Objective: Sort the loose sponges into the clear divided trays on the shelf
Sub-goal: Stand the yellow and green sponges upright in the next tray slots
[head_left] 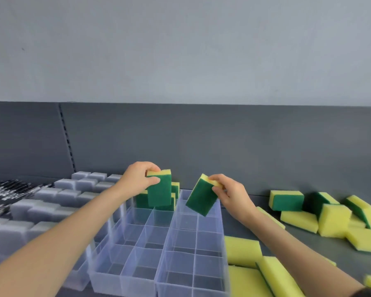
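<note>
My left hand (138,179) grips a yellow-and-green sponge (159,189) upright above the far cells of the middle clear divided tray (133,249). A few sponges (174,190) stand in that tray's back cells behind it. My right hand (229,194) pinches a second sponge (200,197) by its yellow edge, tilted, over the far end of the right clear tray (193,243). Loose sponges (330,219) lie in a heap on the shelf to the right, with more (244,251) near the front beside the right tray.
Grey sponges (51,202) fill trays on the left, with dark shiny packets (7,191) beyond them. A dark grey back panel (223,146) closes the shelf behind. Most tray cells show only the shelf through them.
</note>
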The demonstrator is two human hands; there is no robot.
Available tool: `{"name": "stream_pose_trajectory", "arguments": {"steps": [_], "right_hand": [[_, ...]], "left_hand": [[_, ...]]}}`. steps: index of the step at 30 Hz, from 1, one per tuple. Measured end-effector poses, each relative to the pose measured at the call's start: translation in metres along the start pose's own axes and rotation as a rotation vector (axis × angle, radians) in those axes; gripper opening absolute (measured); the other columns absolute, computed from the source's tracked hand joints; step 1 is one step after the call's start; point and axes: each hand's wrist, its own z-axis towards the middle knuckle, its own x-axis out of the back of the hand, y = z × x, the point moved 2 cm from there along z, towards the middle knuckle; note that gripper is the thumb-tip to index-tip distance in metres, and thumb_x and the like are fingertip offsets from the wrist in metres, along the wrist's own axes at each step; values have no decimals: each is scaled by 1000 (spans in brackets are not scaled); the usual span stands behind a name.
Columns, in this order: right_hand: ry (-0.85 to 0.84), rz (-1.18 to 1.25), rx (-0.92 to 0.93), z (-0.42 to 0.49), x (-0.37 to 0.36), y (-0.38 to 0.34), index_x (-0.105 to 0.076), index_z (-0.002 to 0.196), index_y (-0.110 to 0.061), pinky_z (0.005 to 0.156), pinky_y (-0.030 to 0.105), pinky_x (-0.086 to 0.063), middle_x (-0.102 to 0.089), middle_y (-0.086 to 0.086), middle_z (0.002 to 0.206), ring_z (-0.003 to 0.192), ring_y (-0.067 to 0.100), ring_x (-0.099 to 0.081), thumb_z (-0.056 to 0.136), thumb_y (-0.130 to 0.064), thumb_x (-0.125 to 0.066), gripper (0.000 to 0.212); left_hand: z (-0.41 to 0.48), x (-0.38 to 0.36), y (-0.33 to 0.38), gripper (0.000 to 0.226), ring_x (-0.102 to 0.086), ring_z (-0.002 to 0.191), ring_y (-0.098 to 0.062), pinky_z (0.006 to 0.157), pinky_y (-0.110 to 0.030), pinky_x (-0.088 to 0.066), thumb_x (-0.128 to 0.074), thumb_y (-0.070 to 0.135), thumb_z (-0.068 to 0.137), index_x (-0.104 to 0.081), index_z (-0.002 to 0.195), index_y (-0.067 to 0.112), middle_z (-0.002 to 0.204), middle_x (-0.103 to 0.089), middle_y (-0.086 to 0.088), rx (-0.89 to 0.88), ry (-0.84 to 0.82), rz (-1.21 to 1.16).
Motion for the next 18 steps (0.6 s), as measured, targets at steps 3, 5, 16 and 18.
{"name": "stream_pose_trajectory", "arguments": {"steps": [3,5,16,18], "right_hand": [[-20,33,14,11,-28,-17,-54,119,-16,82,29,-47,-60,4,103,88,21,-55,95,-11,-45,26],[-40,46,24,16,-46,-28,-54,120,-15,83,27,-46,-61,4,108,92,20,-55,95,-11,-44,27],[-151,-86,-13,20,-101,-42,-53,123,-17,74,9,-37,-56,6,118,93,13,-47,97,-11,-40,30],[-157,-106,-20,20,-103,-43,-54,123,-16,72,5,-35,-55,6,120,93,11,-45,97,-9,-40,30]], "left_hand": [[-1,15,-29,22,-59,97,-23,91,-35,-47,-67,9,82,-67,104,12,97,-64,1,25,-28,32],[-1,19,-46,22,-59,90,-22,85,-32,-47,-67,7,82,-67,103,12,94,-63,0,33,-47,50],[13,3,-88,22,-54,107,-17,93,-28,-41,-64,11,85,-63,106,16,107,-59,2,-55,-225,37],[16,1,-86,23,-51,110,-15,96,-29,-40,-62,13,86,-62,110,15,112,-58,3,-85,-241,72]]}}
